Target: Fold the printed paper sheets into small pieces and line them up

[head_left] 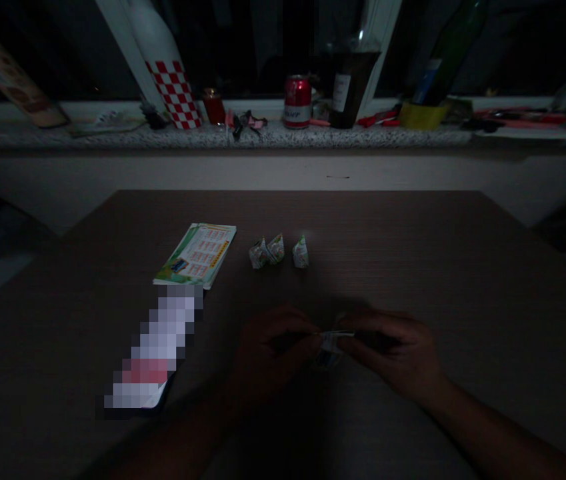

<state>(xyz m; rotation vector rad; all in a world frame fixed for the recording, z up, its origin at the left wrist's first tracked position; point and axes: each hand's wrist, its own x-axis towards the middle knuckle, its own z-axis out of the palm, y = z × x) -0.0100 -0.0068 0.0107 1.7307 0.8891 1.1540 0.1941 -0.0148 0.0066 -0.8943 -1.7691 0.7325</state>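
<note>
Between my two hands is a small piece of folded printed paper (331, 343), its upper edge pale and its lower part dark in the dim light. My left hand (277, 350) pinches its left side between thumb and forefinger. On the right side, my right hand (395, 347) grips it the same way. Beyond my hands stand three small folded paper pieces: two touching, a left one (257, 254) and a middle one (275, 249), and a separate right one (301, 253). A stack of printed calendar cards (197, 255) lies to their left.
Below the cards lies a phone (155, 350) with a blurred-out screen. Behind the brown table (413, 247), a granite sill (283, 138) carries a red can (297, 102), a red-checked white bottle (175, 83), a dark container (353, 87) and a green bottle (450, 50).
</note>
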